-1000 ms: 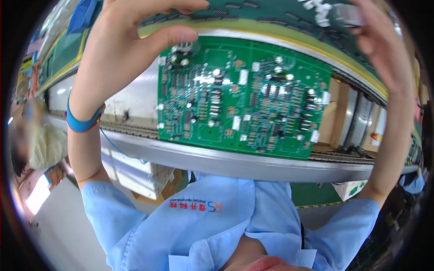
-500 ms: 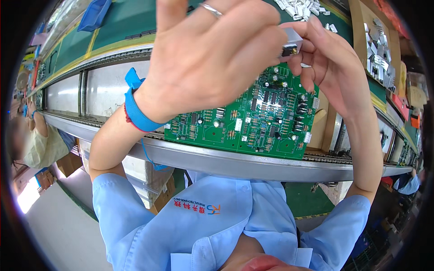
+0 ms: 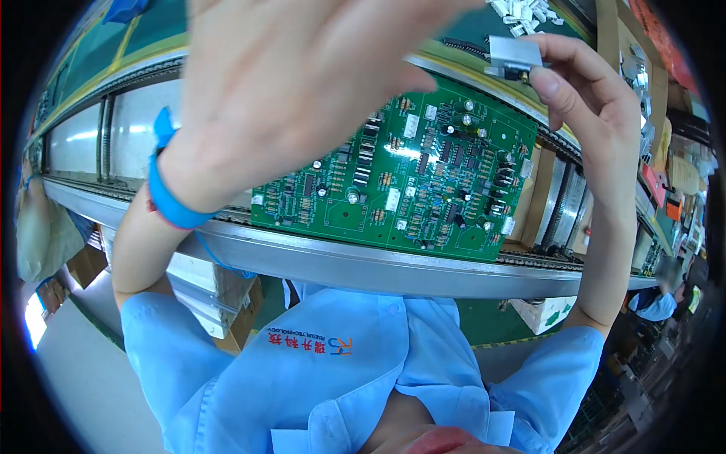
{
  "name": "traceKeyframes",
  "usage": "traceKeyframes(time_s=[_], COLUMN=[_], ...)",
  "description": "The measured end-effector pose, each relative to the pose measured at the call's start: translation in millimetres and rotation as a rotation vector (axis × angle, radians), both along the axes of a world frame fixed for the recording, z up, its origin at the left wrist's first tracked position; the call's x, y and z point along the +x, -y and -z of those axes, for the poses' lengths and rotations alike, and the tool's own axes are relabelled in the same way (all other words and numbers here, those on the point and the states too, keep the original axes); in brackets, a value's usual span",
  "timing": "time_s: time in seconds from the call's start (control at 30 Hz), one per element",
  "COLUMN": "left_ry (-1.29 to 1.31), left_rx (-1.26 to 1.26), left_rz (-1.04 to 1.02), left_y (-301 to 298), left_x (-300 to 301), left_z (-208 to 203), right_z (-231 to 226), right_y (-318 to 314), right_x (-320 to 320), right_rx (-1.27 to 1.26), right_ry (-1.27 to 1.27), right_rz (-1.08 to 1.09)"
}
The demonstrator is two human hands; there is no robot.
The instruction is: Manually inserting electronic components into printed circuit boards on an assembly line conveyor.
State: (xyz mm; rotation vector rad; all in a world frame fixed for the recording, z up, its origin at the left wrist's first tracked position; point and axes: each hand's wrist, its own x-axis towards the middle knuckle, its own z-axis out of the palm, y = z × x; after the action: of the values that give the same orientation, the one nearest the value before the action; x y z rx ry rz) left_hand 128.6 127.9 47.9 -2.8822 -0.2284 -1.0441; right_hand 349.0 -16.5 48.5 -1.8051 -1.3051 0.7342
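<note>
A small silver metal heat sink with a black component (image 3: 514, 57) is pinched between the thumb and fingers of my right hand (image 3: 586, 91), raised over the far right of the green circuit board (image 3: 344, 217). My left hand (image 3: 280, 83), blurred and close to the camera, reaches over the left part of the board. Its thumb stands apart from its stretched fingers, whose tips are partly cut off by the top edge; I see nothing in it. A blue wrist strap (image 3: 170, 198) with a cord circles my left wrist. The board carries many mounted components and lies across the line's rails.
A metal rail (image 3: 363, 268) runs along the near side of the line. White parts (image 3: 522, 13) lie heaped on the green bench beyond. At the right stands a cardboard box (image 3: 656, 64) with metal pieces. A blue bin (image 3: 125, 9) sits at far left.
My hands have parted: the left has moved left and up, away from the heat sink, and its fingers have stretched out. The right has shifted right, still holding the heat sink.
</note>
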Motion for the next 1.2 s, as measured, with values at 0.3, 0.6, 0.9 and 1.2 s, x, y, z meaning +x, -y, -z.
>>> traceKeyframes(time_s=[0.3,0.6,0.9,1.2], left_ry=[0.125,-0.228,-0.209,-0.237], left_rx=[-0.117,-0.208,-0.215,-0.206], left_rz=[0.096,-0.161,-0.144,-0.170], left_y=[-62.0,-80.9,-79.2,-77.6], left_x=[-71.7,-98.7,-93.5,-97.1], left_z=[54.4,41.8,46.6,47.8], right_z=[18.2,22.5,15.2,13.4], right_y=[7.6,7.7,9.3,10.1], right_x=[-4.1,-9.3,-20.0,-25.2], right_rx=[-0.111,-0.113,-0.111,-0.052], right_ry=[0.370,0.537,0.640,0.721], right_rz=[-0.083,-0.179,-0.199,-0.240])
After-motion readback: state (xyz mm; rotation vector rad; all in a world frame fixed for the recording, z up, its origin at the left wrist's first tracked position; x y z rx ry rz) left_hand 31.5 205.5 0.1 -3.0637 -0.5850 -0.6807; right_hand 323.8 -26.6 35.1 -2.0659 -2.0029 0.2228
